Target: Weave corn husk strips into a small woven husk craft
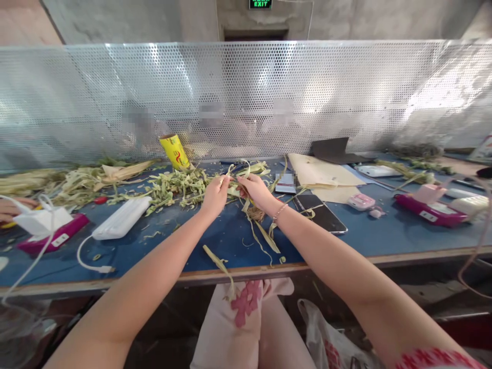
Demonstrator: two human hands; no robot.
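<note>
Over the middle of the blue table, my left hand (216,193) pinches a pale strip of dried corn husk (230,170). Close on its right, my right hand (254,190) has its fingers closed on husk strips too; its fingertips are partly hidden. A bundle of dry fibres and husk ends (255,212) hangs below my right hand, with long strips (269,238) trailing onto the table. To the left of my hands lies a heap of curled husk pieces (179,187). One loose husk strip (215,257) droops over the front edge.
A perforated metal screen (253,92) stands behind the table. Left are a yellow tube (175,152), a white power bank (122,219) and a purple power strip (54,233). A black tablet (321,215), paper sheets (319,171) and another power strip (430,210) lie right. Another person's hand (13,209) shows far left.
</note>
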